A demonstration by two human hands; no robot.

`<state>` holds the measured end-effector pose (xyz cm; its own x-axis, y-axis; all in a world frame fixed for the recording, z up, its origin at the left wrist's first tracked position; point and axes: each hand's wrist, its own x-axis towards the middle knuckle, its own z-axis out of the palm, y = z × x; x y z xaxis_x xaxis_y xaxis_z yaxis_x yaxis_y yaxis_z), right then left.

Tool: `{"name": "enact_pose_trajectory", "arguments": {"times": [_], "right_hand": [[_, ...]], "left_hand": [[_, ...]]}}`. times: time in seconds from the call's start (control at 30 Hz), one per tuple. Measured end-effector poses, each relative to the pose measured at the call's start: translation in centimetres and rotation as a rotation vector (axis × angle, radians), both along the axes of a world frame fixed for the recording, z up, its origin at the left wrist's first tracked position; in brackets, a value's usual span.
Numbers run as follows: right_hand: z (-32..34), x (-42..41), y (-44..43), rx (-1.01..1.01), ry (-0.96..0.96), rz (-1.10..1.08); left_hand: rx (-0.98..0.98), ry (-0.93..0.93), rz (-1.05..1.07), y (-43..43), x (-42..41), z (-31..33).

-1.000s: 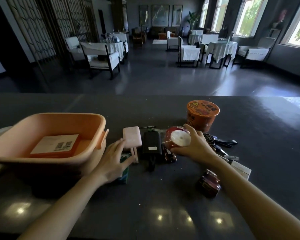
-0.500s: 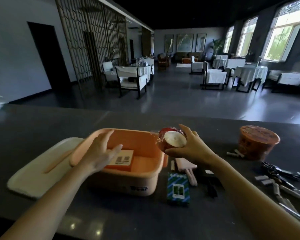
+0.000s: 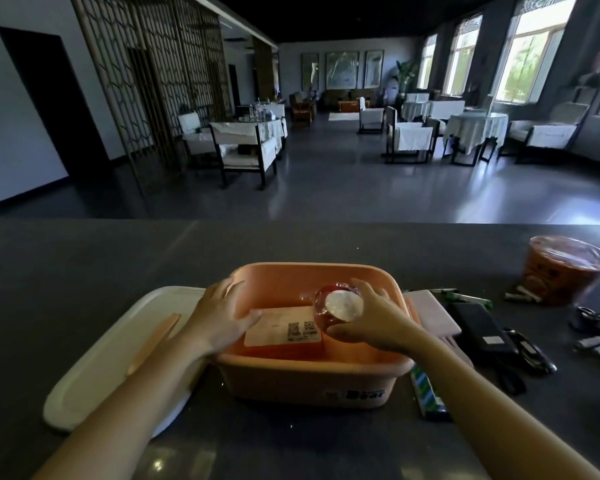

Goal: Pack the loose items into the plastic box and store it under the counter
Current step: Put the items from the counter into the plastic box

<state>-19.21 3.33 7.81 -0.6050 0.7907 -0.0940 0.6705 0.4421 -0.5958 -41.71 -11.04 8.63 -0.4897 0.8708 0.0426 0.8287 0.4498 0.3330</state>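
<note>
An orange plastic box (image 3: 312,379) stands on the dark counter in front of me. Inside lies a flat packet with a white QR-code label (image 3: 284,329). My right hand (image 3: 368,323) holds a red wrapped item with a white round end (image 3: 336,306) low inside the box, over its right half. My left hand (image 3: 222,313) rests on the box's left rim, fingers spread over the edge. To the right of the box lie a pink power bank (image 3: 433,315), a black power bank (image 3: 478,327), a green-striped packet (image 3: 426,393) and an orange noodle cup (image 3: 565,270).
The box's white lid (image 3: 118,355) lies flat to the left of the box. Keys and small metal pieces (image 3: 596,327) sit at the far right. Beyond the counter's far edge is a dining room with tables and chairs.
My right hand has lowered the red wrapped item from above the box's right rim down into the box. My left hand moved to the left rim.
</note>
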Motion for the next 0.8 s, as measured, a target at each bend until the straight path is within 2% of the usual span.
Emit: {"name": "enact_pose_trajectory", "arguments": {"times": [0.4, 0.7, 0.8], "right_hand": [[-2.4, -2.4, 2.3, -0.153, -0.365, 0.067], [-2.6, -2.9, 2.6, -0.151, -0.474, 0.084], [-2.4, -3.3, 1.8, -0.042, -0.435, 0.144]], "left_hand": [[-0.028, 0.008, -0.006, 0.8, -0.8, -0.7], [0.009, -0.018, 0.005, 0.7, -0.7, -0.6], [0.013, -0.025, 0.008, 0.6, -0.5, -0.7]]}}
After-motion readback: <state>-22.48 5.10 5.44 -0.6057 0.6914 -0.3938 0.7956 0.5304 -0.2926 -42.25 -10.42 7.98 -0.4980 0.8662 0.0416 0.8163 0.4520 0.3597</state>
